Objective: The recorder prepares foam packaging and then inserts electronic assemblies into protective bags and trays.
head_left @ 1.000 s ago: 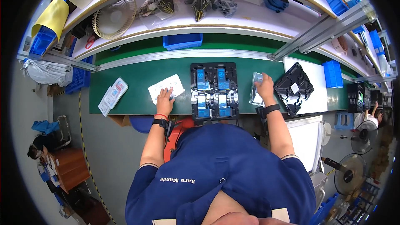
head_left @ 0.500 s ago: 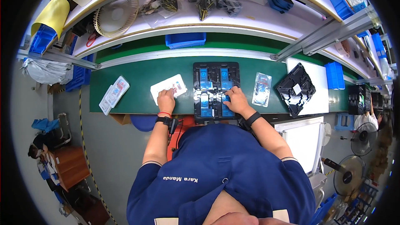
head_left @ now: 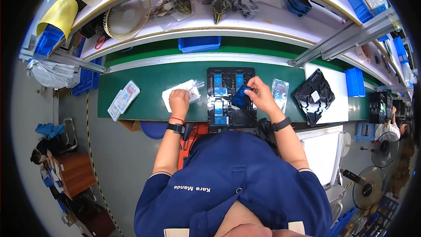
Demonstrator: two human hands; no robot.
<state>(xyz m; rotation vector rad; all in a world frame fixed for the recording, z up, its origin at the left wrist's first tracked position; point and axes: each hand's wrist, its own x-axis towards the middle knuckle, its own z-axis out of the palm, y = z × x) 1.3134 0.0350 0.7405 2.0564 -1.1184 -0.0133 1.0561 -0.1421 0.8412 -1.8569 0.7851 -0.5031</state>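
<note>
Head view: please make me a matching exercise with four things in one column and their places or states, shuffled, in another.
1. Right hand
2. Left hand
3. Angled black tray
4. Pair of pale flat cases

A. Lies partly on a white board
B. At a white flat piece, left of the upright black tray
C. Near the left end of the green bench
D. Pinches a dark blue flat pack

Pairs: 1-D, 2-B, 3-A, 4-C

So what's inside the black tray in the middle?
The black tray holds three blue packs; a fourth pack in your right hand hides part of it. Anything beneath them is covered.
</note>
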